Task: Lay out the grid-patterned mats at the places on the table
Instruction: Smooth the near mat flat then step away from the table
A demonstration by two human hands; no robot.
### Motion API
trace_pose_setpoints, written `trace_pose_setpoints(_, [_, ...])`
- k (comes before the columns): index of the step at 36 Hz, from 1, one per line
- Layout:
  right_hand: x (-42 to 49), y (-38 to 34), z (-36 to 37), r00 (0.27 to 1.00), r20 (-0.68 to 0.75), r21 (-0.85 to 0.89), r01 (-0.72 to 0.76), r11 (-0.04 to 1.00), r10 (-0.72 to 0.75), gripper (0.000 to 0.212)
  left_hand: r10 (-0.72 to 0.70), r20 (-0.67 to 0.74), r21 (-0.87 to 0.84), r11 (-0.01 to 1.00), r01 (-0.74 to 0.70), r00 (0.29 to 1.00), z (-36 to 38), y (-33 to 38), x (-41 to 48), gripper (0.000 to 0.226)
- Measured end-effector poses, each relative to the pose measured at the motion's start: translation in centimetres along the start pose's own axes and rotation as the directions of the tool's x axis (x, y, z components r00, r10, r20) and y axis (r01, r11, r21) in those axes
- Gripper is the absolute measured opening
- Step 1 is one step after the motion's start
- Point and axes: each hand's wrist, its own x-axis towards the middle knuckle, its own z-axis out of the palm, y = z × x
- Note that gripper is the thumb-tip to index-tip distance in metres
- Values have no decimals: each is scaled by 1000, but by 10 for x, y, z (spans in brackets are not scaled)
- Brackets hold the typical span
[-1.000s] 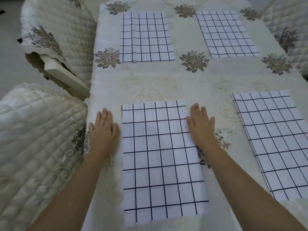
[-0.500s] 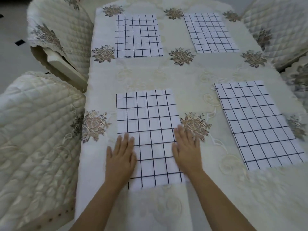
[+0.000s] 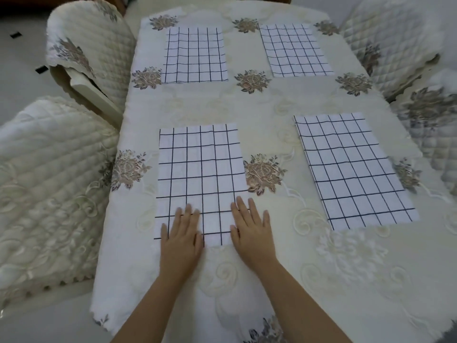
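Several white mats with a dark grid lie flat on the cream embroidered tablecloth (image 3: 267,112). The near-left mat (image 3: 200,169) has both my hands pressed flat on its near edge. My left hand (image 3: 181,237) covers its near-left part, fingers apart. My right hand (image 3: 251,230) rests palm down on its near-right corner. Another mat (image 3: 351,169) lies at the near right, slightly skewed. Two more lie farther back, one at far left (image 3: 195,55) and one at far right (image 3: 294,50). Neither hand grips anything.
Quilted cream chairs stand around the table: two on the left (image 3: 49,184) (image 3: 91,48) and two on the right (image 3: 390,40) (image 3: 435,125). The tablecloth's scalloped near edge (image 3: 99,318) hangs over pale floor.
Both hands have slid toward me along the near-left mat, from its far corners to its near edge, and moved inward onto it. The view has pulled back, showing more table.
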Motion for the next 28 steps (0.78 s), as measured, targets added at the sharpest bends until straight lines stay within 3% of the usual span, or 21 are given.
trace_pose_setpoints(5, [-11, 55, -8, 999, -8, -1, -54, 999, 54, 51, -172, 19, 8, 985, 171, 985, -9, -14, -12, 68])
trace_pose_setpoints(8, [-17, 78, -16, 1000, -22, 60, -9, 998, 10, 56, -398, -21, -53, 916, 397, 917, -13, 3, -9, 53])
trace_pose_setpoints(10, [-16, 86, -26, 1000, 2, 295, -20, 955, 21, 57, -523, -92, -141, 849, 509, 848, -20, 29, -1, 41])
trace_pose_setpoints(11, [-16, 89, -34, 998, 10, 465, -61, 883, 64, 54, -541, -122, -212, 833, 511, 832, -23, 47, 4, 39])
trace_pose_setpoints(14, [-15, 106, -66, 969, -25, 742, -146, 655, 245, 30, -478, -153, -456, 811, 368, 865, -29, 112, 16, 39])
trace_pose_setpoints(19, [-16, 170, -103, 932, -105, 700, -179, 691, 348, 27, -327, 97, -689, 660, 301, 940, -31, 213, 33, 31])
trace_pose_setpoints(23, [-15, 235, -119, 882, -135, 640, -271, 719, 452, 29, -272, 275, -738, 554, 384, 922, -23, 264, 50, 33])
trace_pose_setpoints(28, [-8, 302, -130, 820, -93, 552, -430, 714, 565, 33, -257, 350, -732, 524, 435, 901, -13, 302, 67, 36])
